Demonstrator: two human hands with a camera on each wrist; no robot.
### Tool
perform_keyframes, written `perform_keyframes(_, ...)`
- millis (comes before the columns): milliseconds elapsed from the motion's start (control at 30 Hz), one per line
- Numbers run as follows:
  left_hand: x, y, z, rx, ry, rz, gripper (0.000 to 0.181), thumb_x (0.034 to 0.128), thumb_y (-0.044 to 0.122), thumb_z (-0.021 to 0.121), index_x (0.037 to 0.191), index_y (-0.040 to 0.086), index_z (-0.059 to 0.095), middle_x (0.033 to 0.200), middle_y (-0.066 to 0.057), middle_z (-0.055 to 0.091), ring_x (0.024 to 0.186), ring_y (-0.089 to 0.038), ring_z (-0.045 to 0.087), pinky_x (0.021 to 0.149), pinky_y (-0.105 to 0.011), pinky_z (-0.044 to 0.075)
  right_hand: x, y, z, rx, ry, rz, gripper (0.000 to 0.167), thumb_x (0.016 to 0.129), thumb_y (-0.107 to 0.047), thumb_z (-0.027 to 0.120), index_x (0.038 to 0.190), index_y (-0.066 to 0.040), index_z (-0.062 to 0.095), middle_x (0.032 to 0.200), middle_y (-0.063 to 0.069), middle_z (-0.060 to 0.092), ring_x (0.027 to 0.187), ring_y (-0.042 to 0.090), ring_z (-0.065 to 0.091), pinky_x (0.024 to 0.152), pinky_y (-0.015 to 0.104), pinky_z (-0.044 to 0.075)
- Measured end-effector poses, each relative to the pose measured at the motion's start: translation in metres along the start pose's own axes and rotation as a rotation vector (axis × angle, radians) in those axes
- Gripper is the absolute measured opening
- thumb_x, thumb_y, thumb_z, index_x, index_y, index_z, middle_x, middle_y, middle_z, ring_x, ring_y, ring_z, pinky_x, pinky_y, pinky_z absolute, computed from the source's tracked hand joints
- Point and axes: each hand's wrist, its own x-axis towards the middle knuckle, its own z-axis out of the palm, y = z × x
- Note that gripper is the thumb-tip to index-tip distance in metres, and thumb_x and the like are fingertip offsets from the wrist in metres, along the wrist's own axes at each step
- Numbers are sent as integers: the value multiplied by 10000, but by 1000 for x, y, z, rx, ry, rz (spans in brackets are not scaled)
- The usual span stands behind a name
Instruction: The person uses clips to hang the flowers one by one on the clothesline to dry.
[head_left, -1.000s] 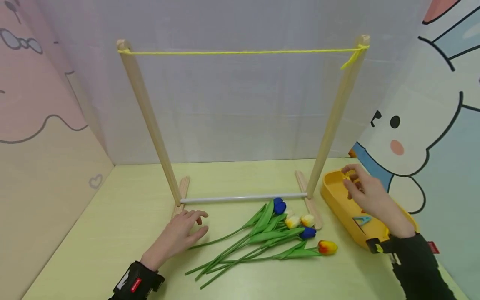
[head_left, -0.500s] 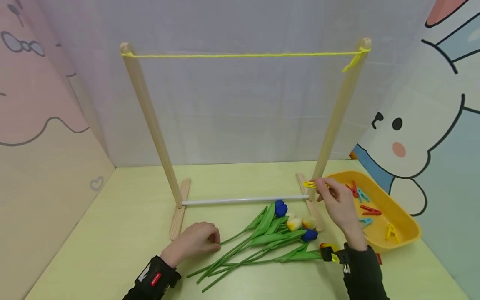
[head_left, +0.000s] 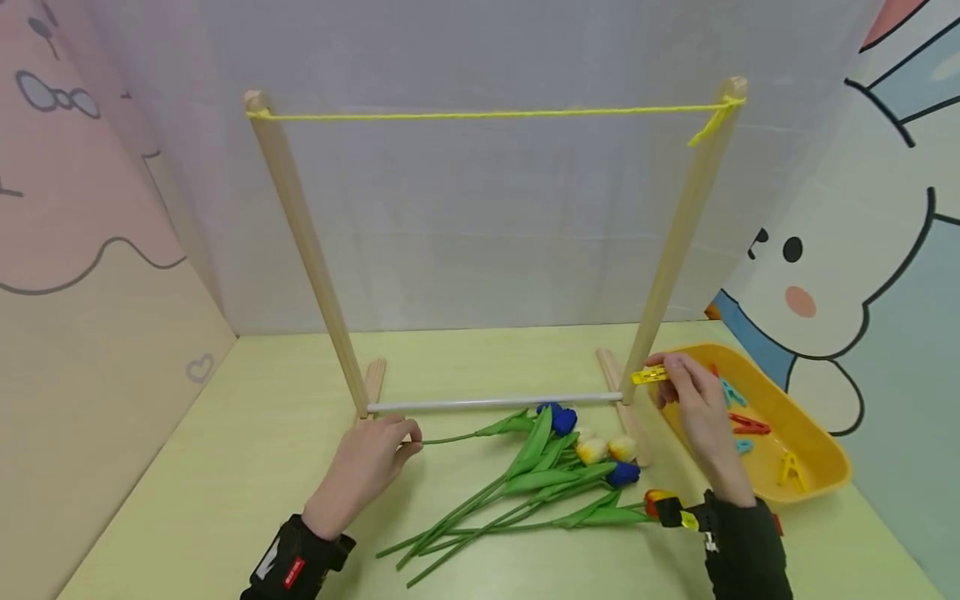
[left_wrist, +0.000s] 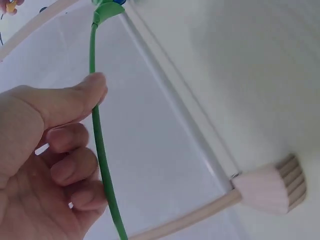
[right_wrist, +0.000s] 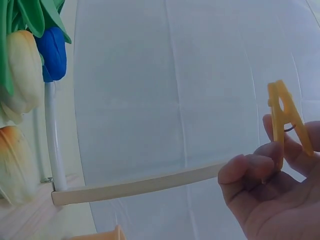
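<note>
Fingers of our left hand pinch a stem just shifted toward twelve o'clock, leaving neither free: our right hand grips a clip.

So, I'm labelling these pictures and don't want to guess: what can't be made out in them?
Head: how many clips lie in the yellow tray; the right hand covers part of it.
Head: part of the red-orange bloom, behind the wrist camera.
Left wrist: the lower end of the green stem, cut off by the bottom edge.
Right wrist: part of the yellow clip, behind the fingers.
</note>
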Motion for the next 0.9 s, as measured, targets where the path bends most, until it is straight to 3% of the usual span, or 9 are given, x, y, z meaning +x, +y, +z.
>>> perform_keyframes(200, -1, -2, -7, 250, 275, 99, 131, 755, 255, 871, 803, 246, 749, 629, 102, 686, 546, -119, 479, 637, -272, 315, -1, -1, -4, 77, -41, 24, 364, 1096, -193, 418, 1089, 108, 624, 812, -102, 615, 666, 147, 516, 644, 159, 484)
perform_keyframes(367, 0, -3, -14, 331, 357, 129, 116, 825, 304, 796, 865, 218, 729, 501, 54, 598, 532, -151, 402, 659, -318, 302, -2, 0, -7, 81, -115, 34, 326, 1088, -158, 437, 1116, 88, 647, 791, -96, 616, 689, 149, 538, 662, 168, 506)
perform_keyframes(500, 2, -4, -19, 271, 378, 80, 106, 850, 235, 793, 907, 189, 716, 479, 42, 561, 580, -185, 507, 662, -325, 336, -2, 0, -9, 46, -132, 41, 311, 1089, -161, 436, 1118, 53, 659, 792, -109, 610, 701, 146, 547, 675, 168, 510)
perform_keyframes(633, 4, -5, -20, 174, 384, 16, 105, 860, 178, 790, 946, 161, 732, 507, 33, 566, 680, -223, 587, 668, -321, 339, -2, 2, -10, 89, -128, 46, 327, 1098, -186, 410, 1113, -4, 681, 871, -131, 654, 705, 153, 552, 677, 154, 518)
perform_keyframes(800, 8, -7, -21, 26, 414, -39, 155, 847, 166, 797, 979, 114, 736, 766, -37, 778, 703, -238, 568, 682, -328, 345, -1, 3, -11, 87, -130, 56, 384, 1111, -257, 358, 1097, -47, 679, 897, -124, 641, 692, 146, 546, 668, 161, 513)
perform_keyframes(900, 13, -8, -21, -81, 468, -67, 189, 824, 149, 817, 982, 85, 735, 880, -75, 800, 691, -234, 551, 681, -325, 336, -1, 3, -11, 74, -124, 69, 409, 1114, -282, 340, 1080, -40, 669, 904, -121, 635, 679, 143, 558, 673, 168, 510)
